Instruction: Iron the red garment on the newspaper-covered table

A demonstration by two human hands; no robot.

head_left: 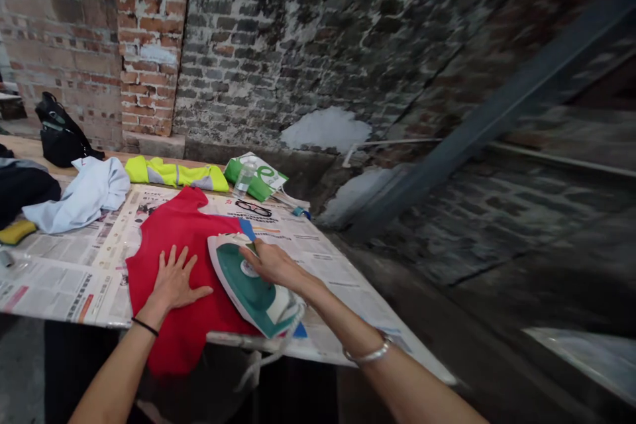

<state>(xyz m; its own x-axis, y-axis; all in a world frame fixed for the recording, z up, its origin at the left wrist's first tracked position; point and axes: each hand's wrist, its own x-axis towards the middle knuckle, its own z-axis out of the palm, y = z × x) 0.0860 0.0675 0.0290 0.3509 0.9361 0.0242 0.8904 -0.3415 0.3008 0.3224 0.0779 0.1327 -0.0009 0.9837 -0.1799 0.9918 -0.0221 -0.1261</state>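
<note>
A red garment [183, 232] with blue trim lies spread on newspaper, its lower part hanging over the table's front edge. My left hand [177, 280] rests flat on the red cloth with its fingers spread. In my right hand [271, 262] is the handle of a green and white clothes iron [243, 285]. The iron sits on the right part of the garment, its tip pointing away from me and to the left. A pale cord [278, 352] runs from the iron's heel down past the table edge. The iron's soleplate is hidden.
Newspaper [328, 271] covers the table. Along the back are a white cloth [84, 195], a yellow reflective garment [176, 173], a clear bottle [244, 179], a green bag [263, 175] and glasses [253, 207]. A yellow sponge [17, 232] and black bag [64, 132] lie left.
</note>
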